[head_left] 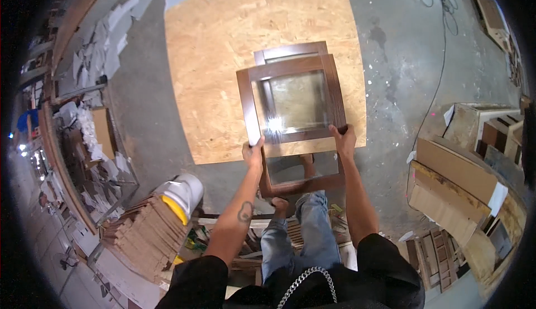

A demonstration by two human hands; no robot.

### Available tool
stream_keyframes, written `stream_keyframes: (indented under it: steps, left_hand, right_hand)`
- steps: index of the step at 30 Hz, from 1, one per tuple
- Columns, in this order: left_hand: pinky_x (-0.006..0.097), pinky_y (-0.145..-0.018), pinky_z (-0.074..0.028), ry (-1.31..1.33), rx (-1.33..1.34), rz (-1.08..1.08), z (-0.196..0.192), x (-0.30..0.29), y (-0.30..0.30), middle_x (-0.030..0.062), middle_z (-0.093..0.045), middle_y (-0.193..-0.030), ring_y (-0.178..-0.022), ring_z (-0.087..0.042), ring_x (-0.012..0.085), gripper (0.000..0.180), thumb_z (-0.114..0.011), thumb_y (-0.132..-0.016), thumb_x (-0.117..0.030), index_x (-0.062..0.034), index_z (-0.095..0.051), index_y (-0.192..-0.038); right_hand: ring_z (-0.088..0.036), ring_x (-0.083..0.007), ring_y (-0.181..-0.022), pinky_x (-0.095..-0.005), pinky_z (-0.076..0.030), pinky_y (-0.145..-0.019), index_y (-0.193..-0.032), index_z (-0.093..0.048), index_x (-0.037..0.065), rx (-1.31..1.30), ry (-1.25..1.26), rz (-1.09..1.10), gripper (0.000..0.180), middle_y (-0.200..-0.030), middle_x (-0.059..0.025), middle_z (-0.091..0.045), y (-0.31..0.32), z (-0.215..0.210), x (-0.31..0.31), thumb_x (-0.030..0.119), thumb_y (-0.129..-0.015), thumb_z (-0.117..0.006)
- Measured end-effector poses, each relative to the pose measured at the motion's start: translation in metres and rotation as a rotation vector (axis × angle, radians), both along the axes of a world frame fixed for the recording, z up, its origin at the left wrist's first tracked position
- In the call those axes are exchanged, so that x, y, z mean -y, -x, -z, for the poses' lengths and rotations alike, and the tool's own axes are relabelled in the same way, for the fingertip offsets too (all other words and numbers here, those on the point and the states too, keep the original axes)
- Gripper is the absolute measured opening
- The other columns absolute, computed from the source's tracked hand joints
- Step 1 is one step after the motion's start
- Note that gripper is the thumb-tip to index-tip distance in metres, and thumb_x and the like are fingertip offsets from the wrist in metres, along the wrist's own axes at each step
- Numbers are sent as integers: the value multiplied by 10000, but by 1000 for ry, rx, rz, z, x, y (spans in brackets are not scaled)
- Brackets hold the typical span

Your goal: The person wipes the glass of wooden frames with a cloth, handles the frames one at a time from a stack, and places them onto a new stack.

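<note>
Both my hands hold a dark brown wooden frame [335, 94], tilted in front of me. My left hand [254, 152] grips its left side rail, and my right hand [344, 139] is closed round the right side rail, thumb on top. Beneath it, a second brown frame [295, 48] with a shiny pane lies on the wooden board; its far edge sticks out past the held one. A bright light glints within the held frame's outline. Whether the held frame has glass in it I cannot tell. My bare feet show through and below its near end.
The large strand board [212, 69] lies on the grey floor [391, 57]. Stacked cardboard [134, 233] and a white bucket [190, 191] stand at left. Wood panels and boxes [452, 169] crowd the right, a cable [438, 85] runs along the floor, and scrap fills the left side.
</note>
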State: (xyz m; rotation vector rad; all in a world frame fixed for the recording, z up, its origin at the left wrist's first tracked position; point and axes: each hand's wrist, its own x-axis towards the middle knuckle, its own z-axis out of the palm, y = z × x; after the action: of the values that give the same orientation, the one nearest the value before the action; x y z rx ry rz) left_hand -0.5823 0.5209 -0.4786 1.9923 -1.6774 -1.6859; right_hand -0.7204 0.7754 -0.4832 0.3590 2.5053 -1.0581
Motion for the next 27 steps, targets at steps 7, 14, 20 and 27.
stream_keyframes:
  steps: [7, 14, 20, 27]
  left_hand:
    - [331, -784, -433, 127, 3, 243, 189, 20, 64, 116, -630, -892, -823, -554, 214, 520, -781, -720, -396, 34, -601, -949]
    - [343, -843, -433, 275, 165, 410, 225, 20, 79, 143, -607, -921, -866, -563, 244, 610, -744, -765, -408, 47, -535, -1114]
    - [357, -891, -422, 171, 246, 369, 260, -5, 61, 195, -594, -1089, -988, -571, 307, 531, -675, -832, -279, 24, -475, -1220]
    - [283, -786, -442, 153, 55, 271, 242, 9, 64, 95, -668, -897, -814, -589, 179, 234, -650, -839, -134, 1, -598, -1023]
  right_hand:
    - [-545, -336, -693, -406, -444, -654, -880, -544, -63, -102, -66, 19, 472, -746, -193, -567, 56, 181, 8, 352, -772, -743]
    - [-521, -371, -936, -414, -433, -777, -1014, -550, -78, -211, -157, -70, 509, -985, -246, -546, 75, 224, 24, 351, -797, -717]
    - [-599, -366, -938, -391, -469, -810, -1188, -520, -64, -228, -87, -84, 566, -1039, -251, -614, 78, 239, 20, 312, -810, -710]
    - [-609, -420, -774, -428, -479, -662, -1066, -520, -10, -140, -114, -172, 354, -835, -228, -627, 90, 225, 33, 214, -834, -666]
